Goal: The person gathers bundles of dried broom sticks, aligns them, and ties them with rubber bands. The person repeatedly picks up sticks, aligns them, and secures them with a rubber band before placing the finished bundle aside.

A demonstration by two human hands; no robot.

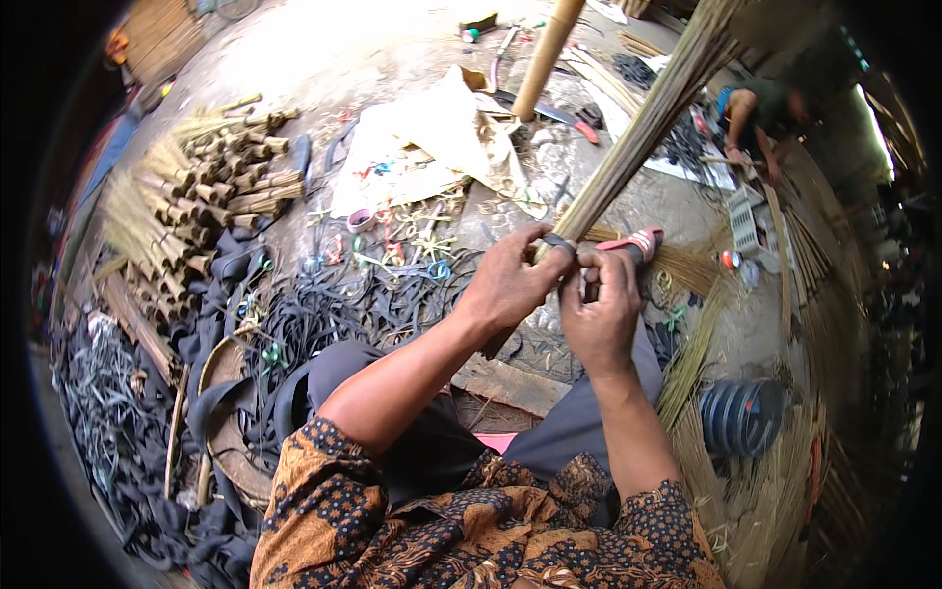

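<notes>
A long bundle of thin sticks (628, 147) slants up and away to the right from my hands. A dark band (559, 241) circles it near its lower end. My left hand (520, 280) is closed around that end, thumb and fingers against the band. Right beside it, my right hand (603, 309) has its fingers curled and pinched together at the band; what lies between the fingertips is hidden. Behind the hands, a foot in a red-and-pink sandal (640, 240) rests on the ground.
Bound stick bundles (211, 196) are piled at the left. Tangled black rubber strips (363, 304) cover the ground, beside a round woven tray (218, 432). A bamboo post (546, 59), a red-handled blade (559, 114) and a pale sack (422, 137) lie ahead. A person (765, 113) bends at far right.
</notes>
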